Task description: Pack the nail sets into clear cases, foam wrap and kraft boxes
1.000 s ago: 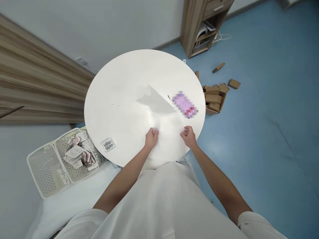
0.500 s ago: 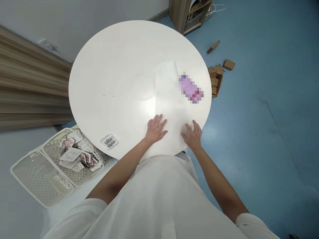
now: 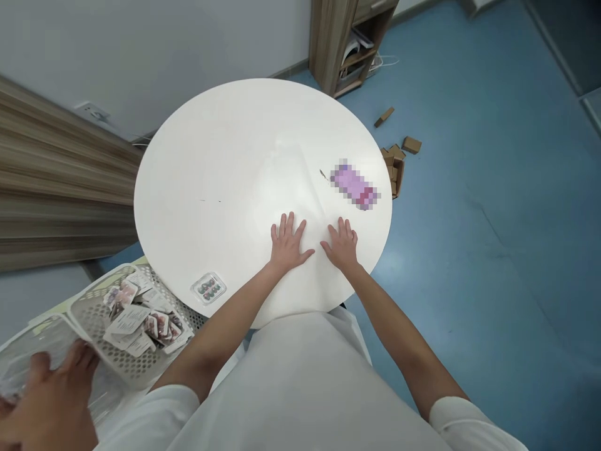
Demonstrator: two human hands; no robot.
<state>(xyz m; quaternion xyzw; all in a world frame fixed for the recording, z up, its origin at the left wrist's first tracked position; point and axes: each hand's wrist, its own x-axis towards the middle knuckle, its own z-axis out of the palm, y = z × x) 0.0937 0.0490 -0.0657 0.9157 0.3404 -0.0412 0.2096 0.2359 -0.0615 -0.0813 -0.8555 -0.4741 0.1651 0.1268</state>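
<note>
My left hand (image 3: 287,244) lies flat on the round white table (image 3: 211,138), its fingers spread and nothing in it. Close beside it on the right, my right hand (image 3: 342,245) rests on the tabletop with fingers apart, also holding nothing. Beyond the right hand lies a pixelated purple, phone-shaped object (image 3: 354,185), apart from the fingers. A small clear plastic case (image 3: 209,288) with several dark green and red pieces sits near the table's left front edge. A pale sheen covers the tabletop ahead of the hands.
Left of the table, a perforated basket (image 3: 77,308) holds several printed cards (image 3: 129,319). Another person's hand (image 3: 56,401) reaches over a second basket with clear plastic in it. Small brown boxes (image 3: 412,145) lie on the floor at right. A wooden cabinet (image 3: 323,47) stands behind.
My right hand has moved left, closer to my left hand, and come down flat. Another person's hand has appeared at the lower left. The whole view has tilted up a little.
</note>
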